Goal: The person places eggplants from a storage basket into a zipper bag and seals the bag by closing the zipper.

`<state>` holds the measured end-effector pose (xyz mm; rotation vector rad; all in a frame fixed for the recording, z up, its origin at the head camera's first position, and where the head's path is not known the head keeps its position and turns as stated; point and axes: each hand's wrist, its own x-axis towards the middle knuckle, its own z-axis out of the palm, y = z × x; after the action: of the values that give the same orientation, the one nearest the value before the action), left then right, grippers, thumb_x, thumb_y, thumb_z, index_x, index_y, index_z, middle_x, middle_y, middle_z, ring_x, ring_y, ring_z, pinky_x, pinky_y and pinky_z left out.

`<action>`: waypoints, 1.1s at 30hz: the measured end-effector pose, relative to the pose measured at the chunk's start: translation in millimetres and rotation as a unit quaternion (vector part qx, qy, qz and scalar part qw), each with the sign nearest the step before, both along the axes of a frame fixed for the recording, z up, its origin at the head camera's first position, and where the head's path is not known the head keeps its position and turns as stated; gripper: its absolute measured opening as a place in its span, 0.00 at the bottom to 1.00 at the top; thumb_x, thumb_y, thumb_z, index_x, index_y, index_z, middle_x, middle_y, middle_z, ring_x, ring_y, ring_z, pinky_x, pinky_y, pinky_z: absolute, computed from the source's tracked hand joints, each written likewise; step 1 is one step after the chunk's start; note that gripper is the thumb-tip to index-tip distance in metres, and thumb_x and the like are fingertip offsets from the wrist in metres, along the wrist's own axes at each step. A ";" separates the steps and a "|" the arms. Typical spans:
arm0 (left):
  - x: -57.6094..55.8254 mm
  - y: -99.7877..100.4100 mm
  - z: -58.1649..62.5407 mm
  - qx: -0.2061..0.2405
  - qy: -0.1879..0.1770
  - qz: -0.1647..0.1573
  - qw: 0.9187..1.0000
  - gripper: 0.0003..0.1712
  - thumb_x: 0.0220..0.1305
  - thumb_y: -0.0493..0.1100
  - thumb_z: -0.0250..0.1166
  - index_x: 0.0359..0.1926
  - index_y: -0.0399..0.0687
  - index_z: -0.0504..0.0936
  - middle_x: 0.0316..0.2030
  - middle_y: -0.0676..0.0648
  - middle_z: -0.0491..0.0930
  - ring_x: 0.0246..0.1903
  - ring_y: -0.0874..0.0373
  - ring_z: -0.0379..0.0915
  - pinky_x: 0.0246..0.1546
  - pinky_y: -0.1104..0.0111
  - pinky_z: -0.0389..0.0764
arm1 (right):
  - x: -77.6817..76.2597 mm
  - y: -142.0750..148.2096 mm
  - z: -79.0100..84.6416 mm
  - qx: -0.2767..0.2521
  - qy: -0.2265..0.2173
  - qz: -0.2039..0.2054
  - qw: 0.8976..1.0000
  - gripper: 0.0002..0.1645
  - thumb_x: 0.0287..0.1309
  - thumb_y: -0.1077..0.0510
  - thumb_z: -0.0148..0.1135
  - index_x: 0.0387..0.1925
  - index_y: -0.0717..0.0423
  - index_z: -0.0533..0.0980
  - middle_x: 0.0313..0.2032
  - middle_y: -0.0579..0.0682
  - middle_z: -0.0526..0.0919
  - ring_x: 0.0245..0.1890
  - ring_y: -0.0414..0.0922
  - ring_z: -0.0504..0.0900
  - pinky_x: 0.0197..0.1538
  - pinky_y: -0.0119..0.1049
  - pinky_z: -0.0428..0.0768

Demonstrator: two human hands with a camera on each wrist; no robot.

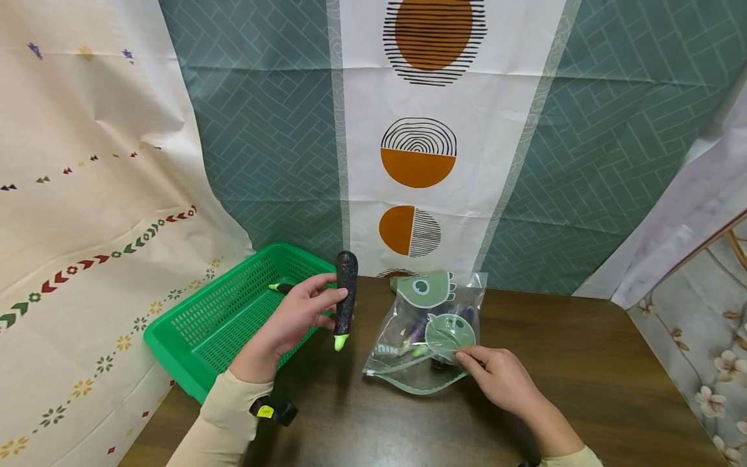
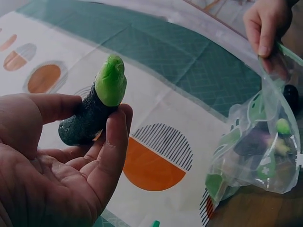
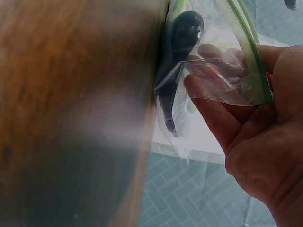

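Note:
Between the thumb and fingers of my left hand (image 1: 297, 314) is a dark eggplant (image 1: 347, 292) with a bright green stem end. It hangs upright, stem down, above the table between the green basket and the bag. In the left wrist view the green end (image 2: 111, 80) faces the camera. My right hand (image 1: 502, 379) pinches the mouth edge of a clear zip bag (image 1: 385, 373) printed with green cartoon figures. The bag's mouth gapes toward me. Inside lie a purple eggplant (image 2: 251, 142) and a dark, rounded one (image 3: 187, 30), partly hidden by the print.
A green perforated basket (image 1: 204, 314) stands on the left, with another dark, green-tipped eggplant (image 1: 283, 287) in it, partly behind my left hand. The brown wooden table (image 1: 560, 337) meets a patterned cloth backdrop (image 1: 280, 143) at the rear. Printed cloth also hangs at both sides.

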<state>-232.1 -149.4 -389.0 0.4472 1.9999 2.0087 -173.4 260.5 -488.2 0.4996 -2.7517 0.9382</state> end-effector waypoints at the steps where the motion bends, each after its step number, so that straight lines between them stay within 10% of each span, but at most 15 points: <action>1: 0.2 1.1 -1.1 -0.004 0.001 0.000 1.000 0.35 0.86 0.45 0.63 0.82 0.35 0.64 0.56 0.35 0.83 0.50 0.39 0.89 0.46 0.55 0.91 | 0.0 0.1 0.0 0.000 0.000 0.000 1.000 0.09 0.79 0.50 0.70 0.50 0.44 0.92 0.43 0.34 0.92 0.38 0.30 0.84 0.46 0.40 0.88; 33: 8.0 48.8 -41.5 -0.092 0.007 -0.026 0.995 0.39 0.78 0.46 0.73 0.80 0.35 0.71 0.52 0.39 0.87 0.43 0.50 0.86 0.40 0.56 0.92 | 0.3 -0.6 1.6 0.004 -0.008 -0.006 1.000 0.11 0.79 0.49 0.70 0.52 0.46 0.92 0.46 0.38 0.93 0.44 0.36 0.89 0.51 0.47 0.90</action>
<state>-224.0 -100.6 -430.6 0.4685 2.1347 1.7753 -173.1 259.8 -486.6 0.4786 -2.7699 0.9324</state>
